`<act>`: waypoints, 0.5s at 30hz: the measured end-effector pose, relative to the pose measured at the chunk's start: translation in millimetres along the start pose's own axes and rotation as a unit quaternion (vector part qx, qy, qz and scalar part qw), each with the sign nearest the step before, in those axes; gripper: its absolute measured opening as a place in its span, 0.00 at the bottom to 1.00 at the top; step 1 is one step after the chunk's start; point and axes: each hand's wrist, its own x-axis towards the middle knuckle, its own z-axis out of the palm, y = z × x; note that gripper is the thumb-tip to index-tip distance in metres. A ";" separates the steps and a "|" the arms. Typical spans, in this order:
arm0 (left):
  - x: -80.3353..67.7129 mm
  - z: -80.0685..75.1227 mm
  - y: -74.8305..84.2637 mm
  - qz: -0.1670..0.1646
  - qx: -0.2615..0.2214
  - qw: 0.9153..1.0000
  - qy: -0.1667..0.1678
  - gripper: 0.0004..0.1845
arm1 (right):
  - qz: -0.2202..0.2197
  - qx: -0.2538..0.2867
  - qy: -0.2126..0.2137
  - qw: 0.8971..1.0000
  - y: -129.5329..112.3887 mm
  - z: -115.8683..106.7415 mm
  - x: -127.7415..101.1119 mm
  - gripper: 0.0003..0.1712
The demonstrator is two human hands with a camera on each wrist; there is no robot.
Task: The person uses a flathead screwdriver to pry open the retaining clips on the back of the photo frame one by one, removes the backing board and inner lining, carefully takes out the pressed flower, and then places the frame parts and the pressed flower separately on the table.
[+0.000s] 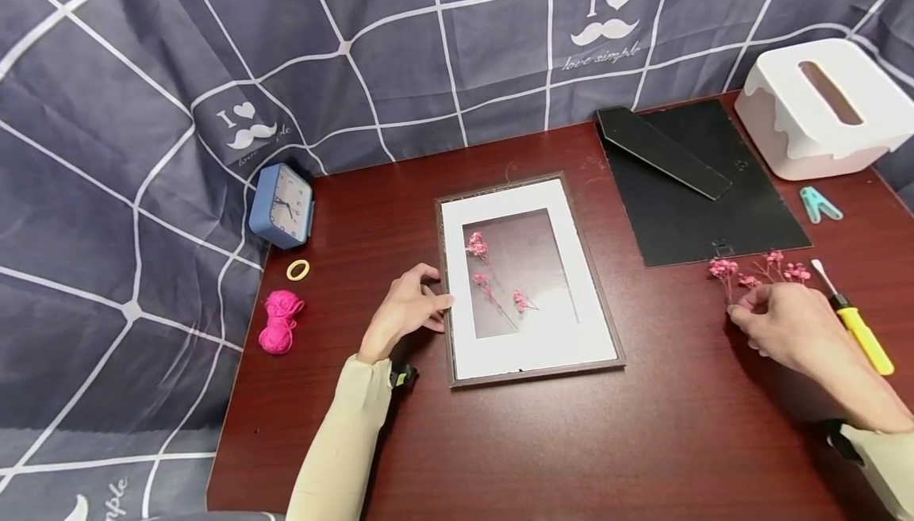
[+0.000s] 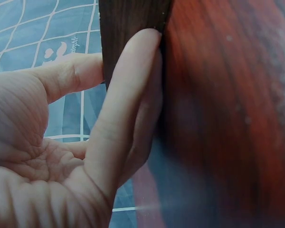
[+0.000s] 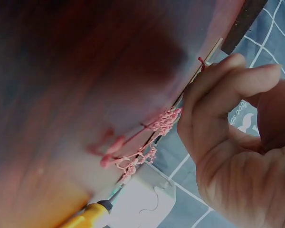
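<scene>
A picture frame [image 1: 614, 339] with a dark brown edge and a white mat [image 1: 596, 291] lies on the table. Three pink dried flower sprigs [image 1: 477, 245] rest inside the mat's window. My left hand [image 1: 410, 304] grips the frame's left edge, thumb on top and fingers against the side; the dark edge [image 2: 133, 19] shows up close in the left wrist view. To the right, my right hand [image 1: 793, 327] has curled fingers and pinches a pink flower sprig [image 1: 723, 269] near its stem, though the fingertips are partly hidden. More pink sprigs [image 1: 774, 263] lie just beyond that hand.
A black backing board [image 1: 685, 227] with its stand leg [image 1: 664, 152] lies back right. Nearby are a white tissue box [image 1: 793, 140], a teal clip [image 1: 819, 204] and a yellow screwdriver [image 1: 864, 339]. At left stand a blue clock [image 1: 282, 204], yellow ring [image 1: 297, 270] and pink yarn [image 1: 279, 321].
</scene>
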 end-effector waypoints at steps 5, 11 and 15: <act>-0.2 0.3 0.8 -0.001 -0.001 1.000 -0.003 0.30 | -0.007 -0.003 -0.011 1.000 4.7 0.5 3.0 0.13; 0.4 0.2 0.9 -0.001 0.001 1.000 -0.003 0.30 | -0.014 -0.012 -0.013 1.000 4.2 -0.8 3.7 0.13; 0.7 -0.1 0.7 0.001 0.003 1.000 -0.003 0.30 | -0.008 -0.012 -0.012 1.000 3.3 -0.5 3.5 0.13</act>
